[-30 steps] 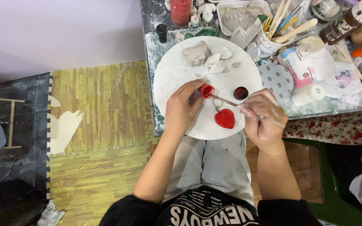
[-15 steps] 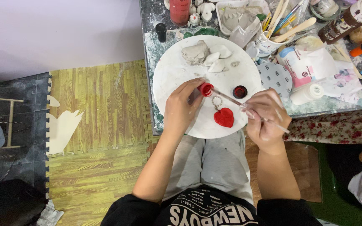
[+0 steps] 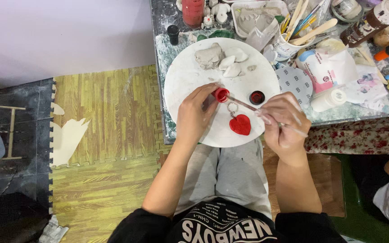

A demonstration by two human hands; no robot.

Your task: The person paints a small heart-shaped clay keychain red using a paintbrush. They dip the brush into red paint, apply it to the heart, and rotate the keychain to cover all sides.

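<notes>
The person sits at the edge of a cluttered table [image 3: 386,101] with a round white board [image 3: 185,81] in front of them. Their left hand [image 3: 195,116] is curled around a small red paint pot [image 3: 221,94], thumb and fingertips pinching it on the board. The right hand [image 3: 283,123] pinches a thin paintbrush [image 3: 247,105], its tip reaching into the mouth of that pot. Just near of the brush, between the two hands, lies a red heart [image 3: 240,124] with a small metal ring [image 3: 233,108] at its top, flat on the board. A second small pot [image 3: 257,97], dark with a red rim, stands just to the right of the first. At the far side of the board sit a grey clay lump [image 3: 208,56] and a few pale clay pieces [image 3: 232,63]. Beyond, on the table, a cup of brushes and wooden sticks [image 3: 293,33] stands beside a white bottle [image 3: 328,100] lying on its side
</notes>
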